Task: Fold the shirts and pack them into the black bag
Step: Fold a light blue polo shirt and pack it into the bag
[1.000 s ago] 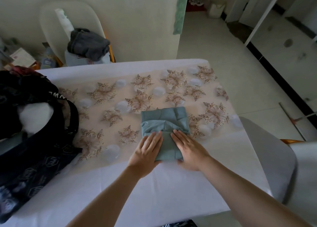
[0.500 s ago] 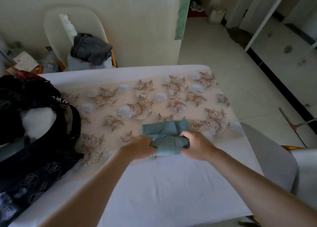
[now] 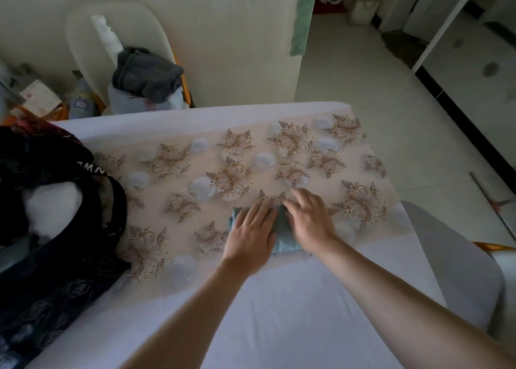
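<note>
Shirt (image 3: 284,239), folded small, is lying under my left hand (image 3: 251,234) and right hand (image 3: 310,220), both seemingly pressing flat, fingers straight.

Behind floral tablecloth (image 3: 173,173), grey garment (image 3: 148,73) is lying on white chair (image 3: 83,31); grey chair (image 3: 460,257) is standing R of tablecloth.

This is a lived-in room of a home. The counter (image 3: 279,313) wears a white cover with a flowered cloth (image 3: 173,162) laid over it. At upper left a white chair (image 3: 83,33) against the wall is heaped with a crumpled grey garment (image 3: 148,75), with papers (image 3: 42,100) and a bottle (image 3: 81,103) crowded beside it. Pale floor tiles (image 3: 363,89) run toward a doorway at the top right, and a grey chair (image 3: 446,257) stands at lower right.
</note>
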The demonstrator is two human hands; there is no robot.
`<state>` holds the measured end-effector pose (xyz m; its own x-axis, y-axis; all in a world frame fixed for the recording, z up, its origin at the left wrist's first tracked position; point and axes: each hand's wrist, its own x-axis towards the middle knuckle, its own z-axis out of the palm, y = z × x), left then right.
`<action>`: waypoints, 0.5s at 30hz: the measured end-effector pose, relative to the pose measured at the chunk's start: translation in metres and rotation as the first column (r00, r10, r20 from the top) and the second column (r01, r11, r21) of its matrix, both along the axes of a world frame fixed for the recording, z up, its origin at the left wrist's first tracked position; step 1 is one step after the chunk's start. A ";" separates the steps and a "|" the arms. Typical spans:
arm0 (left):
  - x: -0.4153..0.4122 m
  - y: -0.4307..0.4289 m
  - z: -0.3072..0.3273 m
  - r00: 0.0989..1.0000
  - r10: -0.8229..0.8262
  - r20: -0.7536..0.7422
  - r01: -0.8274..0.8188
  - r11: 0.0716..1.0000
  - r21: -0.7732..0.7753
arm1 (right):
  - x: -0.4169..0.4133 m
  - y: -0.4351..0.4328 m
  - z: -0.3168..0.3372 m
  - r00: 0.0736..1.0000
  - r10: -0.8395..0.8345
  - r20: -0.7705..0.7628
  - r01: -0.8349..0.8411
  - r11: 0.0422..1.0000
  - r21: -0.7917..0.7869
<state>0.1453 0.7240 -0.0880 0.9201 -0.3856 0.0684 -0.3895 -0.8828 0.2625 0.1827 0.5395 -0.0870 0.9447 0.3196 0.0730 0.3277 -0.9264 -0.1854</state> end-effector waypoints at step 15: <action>0.003 0.019 -0.007 0.703 0.481 -0.523 -0.599 0.797 -0.072 | 0.005 0.008 -0.021 0.939 0.115 -0.323 -0.160 0.980 -0.118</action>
<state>0.1488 0.7428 -0.0948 0.9043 0.1601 -0.3958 0.3555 -0.7959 0.4901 0.1873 0.5474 -0.1080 0.8584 0.4335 -0.2742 0.4003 -0.9004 -0.1702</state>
